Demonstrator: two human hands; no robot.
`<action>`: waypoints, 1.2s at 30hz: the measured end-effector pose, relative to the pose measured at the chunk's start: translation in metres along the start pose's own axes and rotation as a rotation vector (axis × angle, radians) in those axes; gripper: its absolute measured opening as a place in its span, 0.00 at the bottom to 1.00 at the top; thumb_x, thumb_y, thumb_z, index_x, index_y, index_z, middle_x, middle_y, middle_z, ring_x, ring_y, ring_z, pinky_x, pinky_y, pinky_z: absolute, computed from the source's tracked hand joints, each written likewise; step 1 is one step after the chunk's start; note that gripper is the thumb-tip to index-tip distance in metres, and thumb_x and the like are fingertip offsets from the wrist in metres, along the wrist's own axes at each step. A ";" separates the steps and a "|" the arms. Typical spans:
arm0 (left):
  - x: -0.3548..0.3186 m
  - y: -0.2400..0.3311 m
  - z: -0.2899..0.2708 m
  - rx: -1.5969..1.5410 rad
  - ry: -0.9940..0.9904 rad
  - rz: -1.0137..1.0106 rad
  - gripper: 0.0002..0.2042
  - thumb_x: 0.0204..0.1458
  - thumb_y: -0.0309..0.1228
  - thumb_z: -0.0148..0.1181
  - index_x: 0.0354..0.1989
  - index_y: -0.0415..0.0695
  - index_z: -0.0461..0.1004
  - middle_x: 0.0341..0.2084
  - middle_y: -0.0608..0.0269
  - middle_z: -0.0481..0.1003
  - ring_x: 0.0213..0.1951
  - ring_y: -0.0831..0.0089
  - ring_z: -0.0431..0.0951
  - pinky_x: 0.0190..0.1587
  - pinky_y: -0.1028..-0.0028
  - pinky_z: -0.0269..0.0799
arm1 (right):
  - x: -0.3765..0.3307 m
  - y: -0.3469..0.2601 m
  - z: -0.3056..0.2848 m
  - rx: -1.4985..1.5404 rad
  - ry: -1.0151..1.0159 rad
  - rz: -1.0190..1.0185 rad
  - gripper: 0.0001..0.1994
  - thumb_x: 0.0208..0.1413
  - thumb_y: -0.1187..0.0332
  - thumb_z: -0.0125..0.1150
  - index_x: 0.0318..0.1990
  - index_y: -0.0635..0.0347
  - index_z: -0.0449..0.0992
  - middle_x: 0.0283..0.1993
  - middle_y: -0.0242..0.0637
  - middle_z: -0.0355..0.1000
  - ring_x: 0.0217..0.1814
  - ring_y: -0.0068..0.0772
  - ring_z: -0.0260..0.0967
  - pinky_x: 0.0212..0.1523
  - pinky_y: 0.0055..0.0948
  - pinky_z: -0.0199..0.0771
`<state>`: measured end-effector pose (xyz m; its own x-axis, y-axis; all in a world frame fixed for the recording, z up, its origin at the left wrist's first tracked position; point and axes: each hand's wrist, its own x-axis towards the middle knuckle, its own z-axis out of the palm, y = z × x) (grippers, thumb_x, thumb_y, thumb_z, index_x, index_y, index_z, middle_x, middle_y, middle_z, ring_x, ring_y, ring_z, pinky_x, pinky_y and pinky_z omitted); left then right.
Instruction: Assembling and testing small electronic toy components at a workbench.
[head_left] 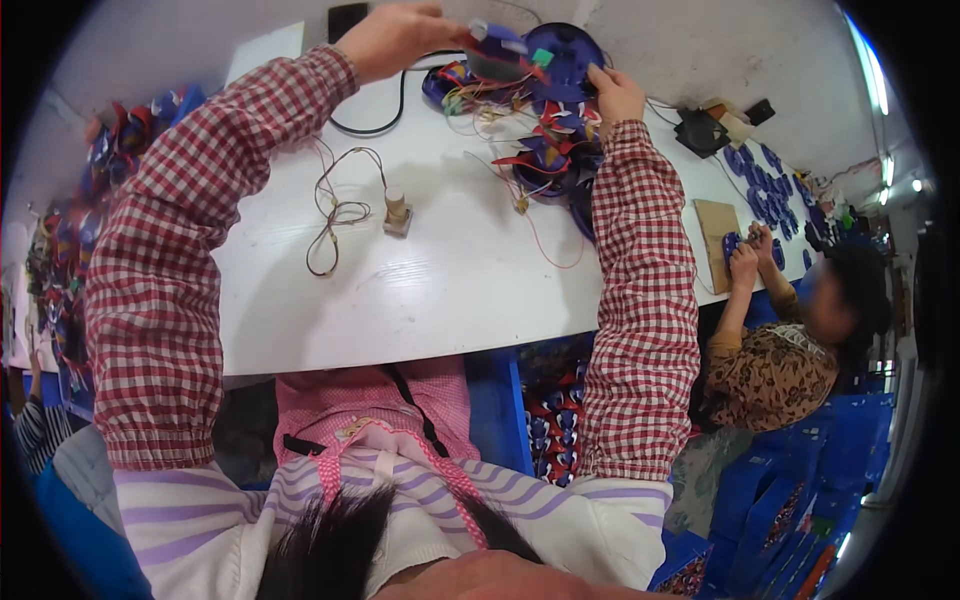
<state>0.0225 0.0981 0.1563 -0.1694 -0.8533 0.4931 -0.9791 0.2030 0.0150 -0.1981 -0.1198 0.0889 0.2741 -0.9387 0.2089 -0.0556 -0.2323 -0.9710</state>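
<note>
Way out at the far edge of the white worktable [440, 290], both arms in red-and-white checked sleeves are stretched full length. Left hand [395, 38] is curled around a small purple-blue plastic part with coloured wires [497, 55] trailing off it, lifted just above the pile. Right hand [617, 95] has its fingers pressed on the rim of a round dark-blue plastic disc [567, 55]; I can't tell if it's actually gripping it or just resting there. Between and just below the hands sits a messy heap of blue and red plastic pieces with thin wires [550, 150]. Nearer the person than the left hand, a loose coil of thin wire [335, 215] lies beside a little brass-coloured post on a base [397, 212]. Off past the right arm, another person [790, 340] works at a brown board [718, 235].
</note>
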 end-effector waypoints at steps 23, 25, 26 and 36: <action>-0.046 0.075 -0.162 -2.352 0.071 0.142 0.04 0.53 0.23 0.53 0.34 0.36 0.72 0.22 0.60 0.74 0.23 0.75 0.76 0.26 0.83 0.73 | -0.116 -0.129 -0.143 0.355 -0.036 -0.261 0.10 0.55 0.72 0.57 0.43 0.66 0.73 0.37 0.39 0.72 0.33 0.26 0.69 0.36 0.18 0.70; -0.091 0.069 -0.168 -2.022 0.371 -0.015 0.05 0.52 0.22 0.52 0.34 0.35 0.73 0.23 0.58 0.75 0.23 0.75 0.75 0.26 0.83 0.72 | -0.149 -0.134 -0.123 0.334 -0.226 -0.212 0.10 0.55 0.72 0.57 0.43 0.66 0.73 0.38 0.38 0.73 0.33 0.24 0.69 0.37 0.17 0.68; -0.106 0.063 -0.157 -1.704 0.589 -0.151 0.05 0.51 0.21 0.50 0.33 0.34 0.73 0.24 0.56 0.76 0.22 0.75 0.75 0.26 0.84 0.72 | -0.169 -0.130 -0.117 0.292 -0.366 -0.152 0.11 0.55 0.72 0.57 0.44 0.66 0.72 0.38 0.37 0.73 0.34 0.22 0.69 0.38 0.15 0.67; -0.264 0.041 -0.073 -1.537 0.205 -0.641 0.13 0.48 0.26 0.57 0.43 0.40 0.70 0.29 0.64 0.70 0.22 0.79 0.68 0.24 0.83 0.64 | -0.291 -0.027 0.016 0.030 -0.802 0.063 0.10 0.53 0.70 0.59 0.39 0.67 0.76 0.29 0.31 0.72 0.28 0.17 0.65 0.29 0.13 0.64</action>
<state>0.0348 0.3664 0.0904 0.3240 -0.9314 0.1661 0.1542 0.2252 0.9620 -0.2605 0.1637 0.0524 0.8777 -0.4788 0.0181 -0.0712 -0.1676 -0.9833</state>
